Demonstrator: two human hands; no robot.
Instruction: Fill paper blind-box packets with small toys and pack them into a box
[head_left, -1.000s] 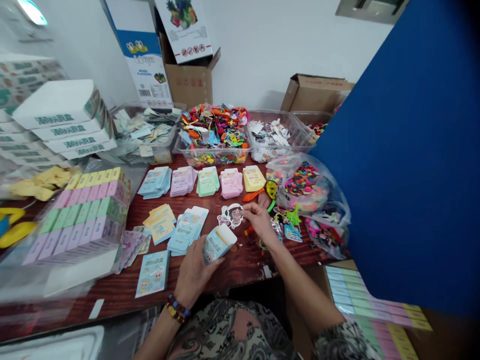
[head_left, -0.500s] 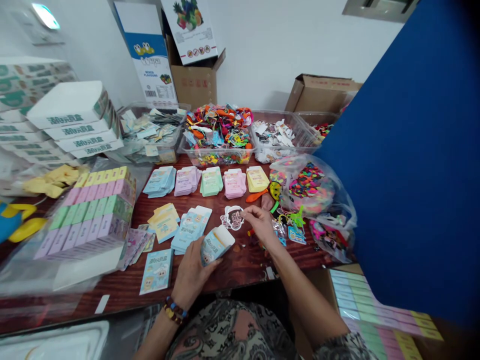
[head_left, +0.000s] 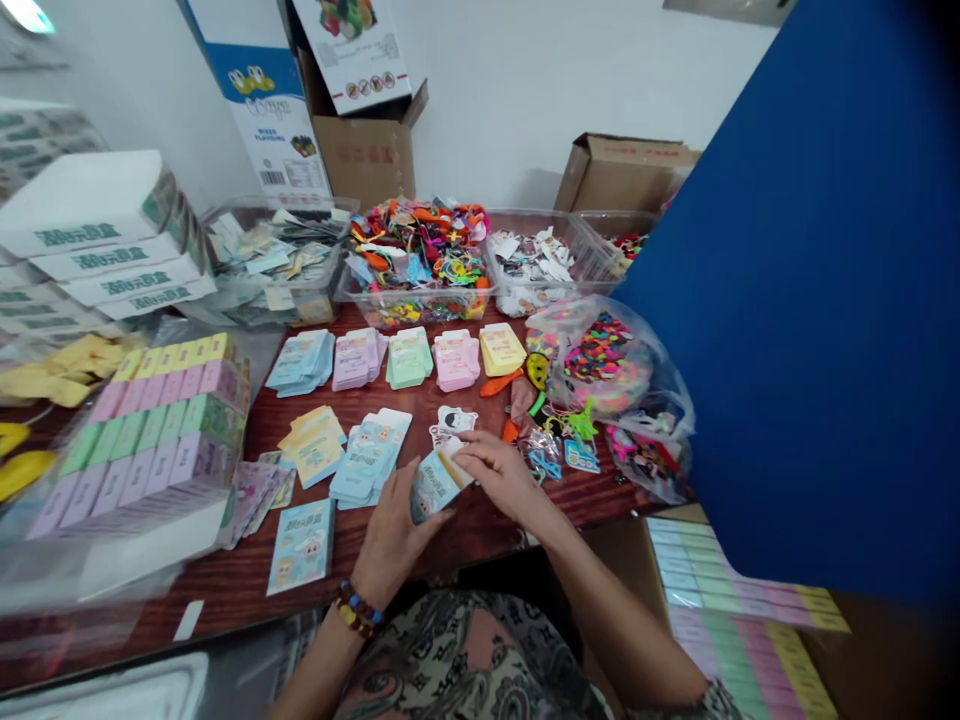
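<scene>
The small light-blue rectangular card box [head_left: 433,488] at centre looks smooth, the flat red-brown wood-grain tabletop [head_left: 487,535] glossy, the clear rectangular plastic tub [head_left: 442,311] at upper centre shiny.

"What moved?"
"The right hand [head_left: 504,482]. It left the stickers [head_left: 453,421] for the mouth of the box [head_left: 433,488]."
"And the stickers?"
"A different one shows on top now."

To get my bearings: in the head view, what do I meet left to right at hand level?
Multicoloured box block, lone blue box, left hand, right hand, clear bag, blue panel. Omitted: held blue box, overlapping both hands.
</scene>
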